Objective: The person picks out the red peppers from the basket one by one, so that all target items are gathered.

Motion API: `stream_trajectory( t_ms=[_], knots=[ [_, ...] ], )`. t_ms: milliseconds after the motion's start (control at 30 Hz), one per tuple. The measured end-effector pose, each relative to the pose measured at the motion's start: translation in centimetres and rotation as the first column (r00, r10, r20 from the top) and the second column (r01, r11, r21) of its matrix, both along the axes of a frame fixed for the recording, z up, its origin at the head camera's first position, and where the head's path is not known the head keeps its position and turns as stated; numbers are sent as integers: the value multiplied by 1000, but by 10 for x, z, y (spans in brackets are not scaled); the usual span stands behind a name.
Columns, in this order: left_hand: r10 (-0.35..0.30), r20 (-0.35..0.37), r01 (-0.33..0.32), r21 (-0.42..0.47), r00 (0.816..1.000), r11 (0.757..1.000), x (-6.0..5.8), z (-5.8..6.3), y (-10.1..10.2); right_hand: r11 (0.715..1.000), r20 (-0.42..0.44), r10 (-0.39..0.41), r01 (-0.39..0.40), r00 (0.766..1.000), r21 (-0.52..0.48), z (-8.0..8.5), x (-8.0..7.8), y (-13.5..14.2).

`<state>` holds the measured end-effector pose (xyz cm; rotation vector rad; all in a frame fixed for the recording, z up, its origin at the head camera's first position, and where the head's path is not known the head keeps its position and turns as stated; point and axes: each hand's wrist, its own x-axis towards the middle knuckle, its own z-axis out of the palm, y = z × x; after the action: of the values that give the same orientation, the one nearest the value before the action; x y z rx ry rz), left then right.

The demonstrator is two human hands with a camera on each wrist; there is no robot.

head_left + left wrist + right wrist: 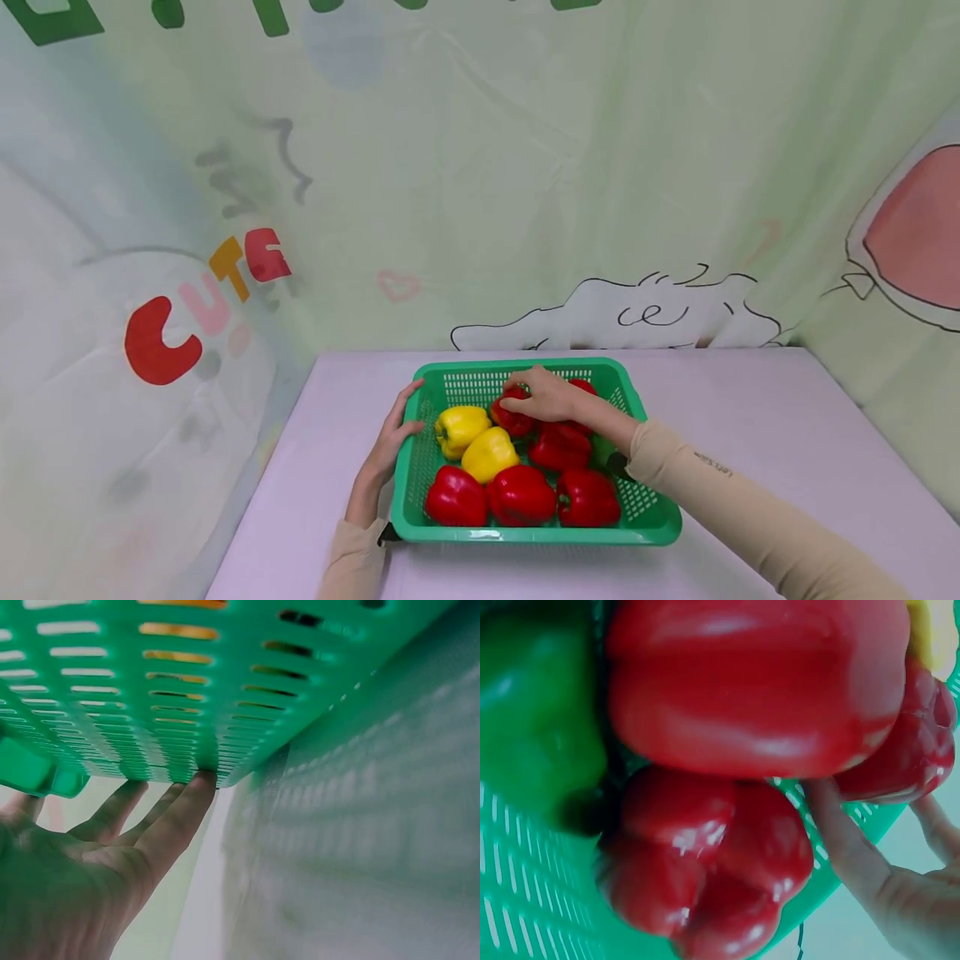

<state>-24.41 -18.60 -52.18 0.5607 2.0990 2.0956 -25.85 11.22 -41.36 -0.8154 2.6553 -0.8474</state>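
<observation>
Table [750, 433] is backed by curtain [525, 192]. By right hand [546, 396], red pepper [516, 426] is gripped inside basket [525, 536], toward back; by left hand [388, 443], fingers straight, left rim is touched. Yellow peppers [490, 456], green pepper [540, 712] are contained too.

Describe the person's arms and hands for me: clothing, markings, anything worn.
The left sleeve and right sleeve are long, plain beige and close-fitting. Small dark lettering marks the right one, too small to read surely. A small black piece shows by each cuff, perhaps the wrist camera. The left hand and right hand wear no gloves.
</observation>
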Motion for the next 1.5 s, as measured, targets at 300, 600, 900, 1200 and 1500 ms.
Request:
stream_trajectory(
  t_ms=[300,600,900,1200,1500],
  knots=[
    [-9,16,9,14,1000,1000,1,0,1,998,-35,-48,47,998,-44,-1,2,-5],
    [-18,44,17,19,999,1000,5,-2,-2,1000,101,-25,26,995,-16,11,8,5],
    [-39,28,38,25,999,999,6,-1,-2,1000,153,3,0,988,-16,9,8,10],
    [-48,40,46,49,998,998,7,-3,4,982,202,90,-53,975,-179,15,9,13],
    [-42,43,41,33,998,999,4,-1,-1,991,190,124,-113,974,-69,23,8,9]
  ],
)
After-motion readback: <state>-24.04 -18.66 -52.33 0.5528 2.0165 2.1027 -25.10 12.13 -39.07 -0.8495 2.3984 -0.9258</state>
